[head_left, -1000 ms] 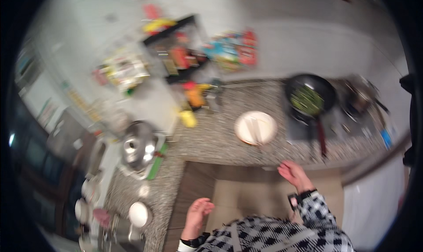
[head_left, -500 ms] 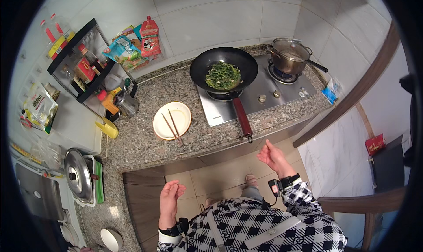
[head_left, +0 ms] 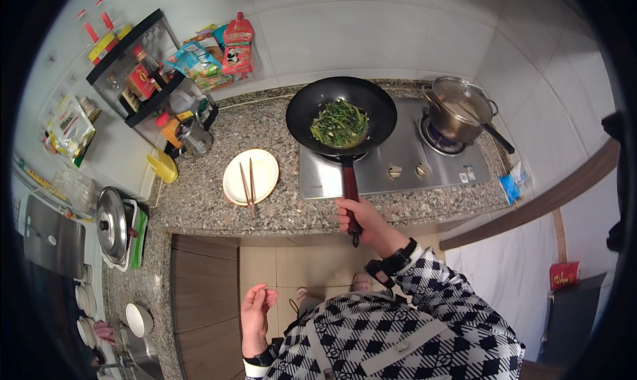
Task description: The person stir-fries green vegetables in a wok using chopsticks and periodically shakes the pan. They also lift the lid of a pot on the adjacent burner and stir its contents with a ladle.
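Nearest, the left hand (head_left: 257,307) is held low over the floor, apart from the countertop (head_left: 196,207), its fingers loosely bent and the thumb kept close to them. To its left, a white bowl (head_left: 139,320) is placed on the near left stretch of counter. Farther in, the right hand (head_left: 360,217) is clamped around the dark red handle (head_left: 349,179) of the wok (head_left: 378,118), and the handle's hooked tip is left showing on the near side of the fist. At the left, a round steel lid (head_left: 111,228) can be seen. Left of the hob (head_left: 434,182), a pale plate (head_left: 267,174) is crossed by two brown chopsticks (head_left: 251,181), whose near ends are extended past its rim. The wok is seated on the hob's left burner, with green vegetables (head_left: 340,124) gathered in its middle. On the right burner, a steel pot (head_left: 450,122) is covered by a glass lid. At the far left, bottles and packages are held in a black-framed rack (head_left: 126,45), and a red pouch (head_left: 237,45) is placed to its right.
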A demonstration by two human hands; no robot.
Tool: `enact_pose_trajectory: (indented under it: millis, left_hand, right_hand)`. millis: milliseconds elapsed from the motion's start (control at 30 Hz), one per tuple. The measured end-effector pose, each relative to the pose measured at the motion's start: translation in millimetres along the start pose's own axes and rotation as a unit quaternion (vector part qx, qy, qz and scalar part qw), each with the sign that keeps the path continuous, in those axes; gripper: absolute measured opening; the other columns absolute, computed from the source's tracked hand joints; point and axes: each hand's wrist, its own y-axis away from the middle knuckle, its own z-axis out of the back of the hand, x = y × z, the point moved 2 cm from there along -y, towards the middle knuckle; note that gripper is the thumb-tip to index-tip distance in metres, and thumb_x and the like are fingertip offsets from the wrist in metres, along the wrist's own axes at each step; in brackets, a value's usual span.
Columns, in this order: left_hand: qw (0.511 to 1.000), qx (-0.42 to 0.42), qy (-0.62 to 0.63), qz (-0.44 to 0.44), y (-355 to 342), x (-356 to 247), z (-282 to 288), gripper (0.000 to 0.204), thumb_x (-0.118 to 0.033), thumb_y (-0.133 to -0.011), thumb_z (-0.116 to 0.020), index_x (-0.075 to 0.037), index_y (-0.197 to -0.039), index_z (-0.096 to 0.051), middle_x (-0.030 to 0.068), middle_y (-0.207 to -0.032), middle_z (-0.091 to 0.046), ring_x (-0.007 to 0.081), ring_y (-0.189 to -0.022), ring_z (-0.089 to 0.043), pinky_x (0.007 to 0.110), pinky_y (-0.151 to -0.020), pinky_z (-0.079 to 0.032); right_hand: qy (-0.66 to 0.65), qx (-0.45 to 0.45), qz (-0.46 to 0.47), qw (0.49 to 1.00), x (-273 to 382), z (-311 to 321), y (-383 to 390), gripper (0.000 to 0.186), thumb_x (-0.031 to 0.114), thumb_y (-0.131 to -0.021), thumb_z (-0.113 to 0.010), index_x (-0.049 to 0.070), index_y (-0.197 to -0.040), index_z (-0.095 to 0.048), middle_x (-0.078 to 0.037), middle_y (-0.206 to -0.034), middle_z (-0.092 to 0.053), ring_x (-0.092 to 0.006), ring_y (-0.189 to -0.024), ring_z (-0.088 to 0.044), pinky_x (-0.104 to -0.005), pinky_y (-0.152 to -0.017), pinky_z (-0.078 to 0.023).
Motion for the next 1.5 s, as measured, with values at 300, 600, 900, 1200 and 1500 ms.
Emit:
enact_pose_trajectory:
  millis: [300,600,900,1200,1500]
  left_hand:
    - [0.994,-0.109,0.023,-0.024,11,-17,49,0.015,-0.014,-0.100,-0.052,-0.007,-0.111,-0.060,0.0062,-0.091,-0.068,0.0150,-0.082,-0.066,0.027,-0.072,-0.051]
    - [0.998,-0.024,-0.016,-0.064,-12,-53,52,0.017,-0.015,-0.100,-0.054,-0.006,-0.113,-0.059,0.0061,-0.093,-0.068,0.0147,-0.086,-0.066,0.026,-0.076,-0.051]
    - [0.998,0.003,-0.030,-0.058,-33,-63,63,0.016,-0.014,-0.100,-0.053,-0.008,-0.114,-0.060,0.0051,-0.092,-0.068,0.0137,-0.085,-0.066,0.025,-0.075,-0.051]
    - [0.997,0.036,-0.064,-0.026,-45,-64,51,0.018,-0.014,-0.100,-0.053,-0.007,-0.114,-0.060,0.0072,-0.093,-0.068,0.0151,-0.084,-0.066,0.026,-0.072,-0.052]
    - [0.998,0.024,-0.065,-0.012,-47,-66,52,0.017,-0.014,-0.100,-0.054,-0.006,-0.113,-0.060,0.0068,-0.093,-0.068,0.0152,-0.084,-0.067,0.026,-0.073,-0.052]
  right_hand:
    - [0.079,-0.050,-0.065,0.994,32,-4,49,0.010,0.010,-0.089,-0.062,0.008,-0.090,-0.052,0.001,-0.068,-0.050,-0.0085,-0.053,-0.047,-0.0249,-0.047,-0.039]
    - [0.113,-0.111,-0.038,0.987,27,-27,56,0.008,0.008,-0.088,-0.059,0.005,-0.087,-0.051,0.001,-0.064,-0.049,-0.0085,-0.049,-0.047,-0.0252,-0.044,-0.039]
    - [0.092,-0.083,0.044,0.991,34,-31,48,0.010,0.006,-0.089,-0.057,0.006,-0.094,-0.048,0.000,-0.068,-0.050,-0.0096,-0.054,-0.048,-0.0255,-0.045,-0.039]
    - [0.086,-0.005,0.107,0.990,36,-40,49,0.009,0.007,-0.088,-0.059,0.006,-0.091,-0.050,0.000,-0.067,-0.050,-0.0095,-0.051,-0.047,-0.0256,-0.045,-0.039]
    - [0.095,-0.017,0.089,0.991,44,-29,44,0.010,0.007,-0.088,-0.057,0.006,-0.094,-0.049,0.000,-0.066,-0.049,-0.0098,-0.050,-0.046,-0.0257,-0.044,-0.038]
